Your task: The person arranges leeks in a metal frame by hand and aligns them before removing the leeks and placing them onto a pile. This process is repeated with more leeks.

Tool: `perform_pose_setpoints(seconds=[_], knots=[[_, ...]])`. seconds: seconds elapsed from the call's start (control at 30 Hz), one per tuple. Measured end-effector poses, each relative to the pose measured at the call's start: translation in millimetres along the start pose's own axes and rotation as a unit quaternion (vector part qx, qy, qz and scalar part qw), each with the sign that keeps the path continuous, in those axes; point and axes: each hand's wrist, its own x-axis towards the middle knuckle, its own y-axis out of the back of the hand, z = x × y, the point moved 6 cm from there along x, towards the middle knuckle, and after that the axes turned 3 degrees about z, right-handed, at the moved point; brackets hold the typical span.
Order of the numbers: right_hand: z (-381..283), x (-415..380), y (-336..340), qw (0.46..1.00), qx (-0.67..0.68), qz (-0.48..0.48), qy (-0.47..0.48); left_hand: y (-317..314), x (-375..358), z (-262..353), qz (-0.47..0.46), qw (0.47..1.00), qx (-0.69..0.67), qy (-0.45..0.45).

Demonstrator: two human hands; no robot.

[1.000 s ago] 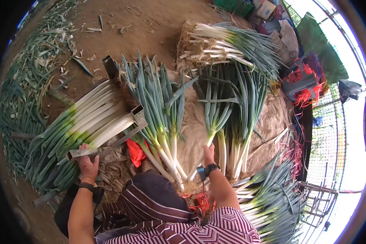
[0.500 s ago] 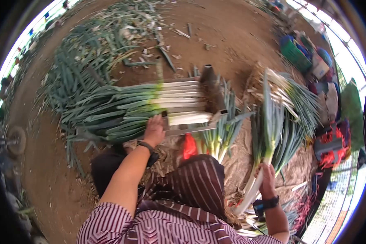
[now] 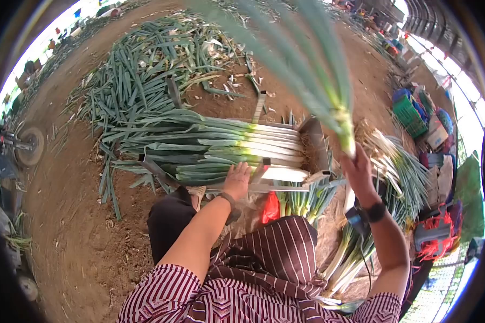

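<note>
Leek (image 3: 344,126) is up in the air, gripped at the white shank by my right hand (image 3: 357,171), just right of the metal frame (image 3: 312,141). Its green leaves fan up and left, blurred, so I can't read the tips.

Left hand (image 3: 238,180) lies flat on the near edge of the frame, fingers spread over the white ends of the stack (image 3: 221,148); it's pressing, not clasping anything.

Progress, my read: the frame is well filled, with many leeks laid parallel, white ends to the right against the end plate and greens trailing off to the left. The one in hand is not in yet. More wait below and right of the frame: a bunch (image 3: 307,200) at its near right corner and a loose pile (image 3: 396,161) further right. So I judge a good part loaded, a fair batch left.

Edges and room:
- The frame's end plate stands upright on the right; white ends butt against it.
- A rail runs along the near side, under my left hand.
- An upright post (image 3: 173,91) stands on the far side.
- Above the stack is open, so that's the clear way in.
- Left of the frame: bare dirt floor (image 3: 64,204), free.
- Beyond it: trimmings (image 3: 145,54) scattered thick.
- Right of it is crowded by the pile, a green crate (image 3: 409,116) and bags.
</note>
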Motion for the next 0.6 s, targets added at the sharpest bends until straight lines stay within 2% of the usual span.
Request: perform_pose_setpoints(seconds=[0.03,0.1,0.13,0.17,0.27,0.3,0.37,0.4,0.43,0.47,0.5,0.6], knots=[[6,21,-18,0.999,-0.029,-0.012,0.032,-2,1,-1,0.014,1.0,-0.005,-0.005],[6,50,-64,0.993,0.06,-0.081,0.067,10,0,2,0.011,0.999,-0.03,-0.008],[11,65,-85,0.988,0.036,-0.115,0.094,12,-1,2,0.008,0.999,-0.041,-0.007],[18,75,-102,0.987,-0.013,-0.14,0.075,13,-1,3,0.014,0.999,-0.037,-0.014],[35,96,-153,0.966,-0.077,-0.196,0.149,18,-2,4,0.024,0.999,-0.028,-0.024],[68,105,-172,0.966,-0.083,-0.182,0.162,15,-3,4,0.024,0.999,-0.021,-0.027],[71,101,-196,0.958,-0.093,-0.234,0.135,10,-3,2,0.031,0.999,-0.013,-0.028],[88,100,-208,0.959,-0.101,-0.207,0.167,10,-2,2,0.027,0.999,-0.019,-0.023],[95,99,-219,0.951,-0.12,-0.234,0.161,10,-2,3,0.023,0.999,-0.026,-0.018],[110,98,-230,0.95,-0.111,-0.263,0.125,10,-3,3,0.017,0.999,-0.035,-0.015],[119,95,-239,0.947,-0.103,-0.292,0.086,12,-6,1,0.028,0.999,-0.037,-0.015],[136,85,-252,0.929,-0.114,-0.342,0.081,7,-8,3,0.075,0.996,-0.043,-0.027]])
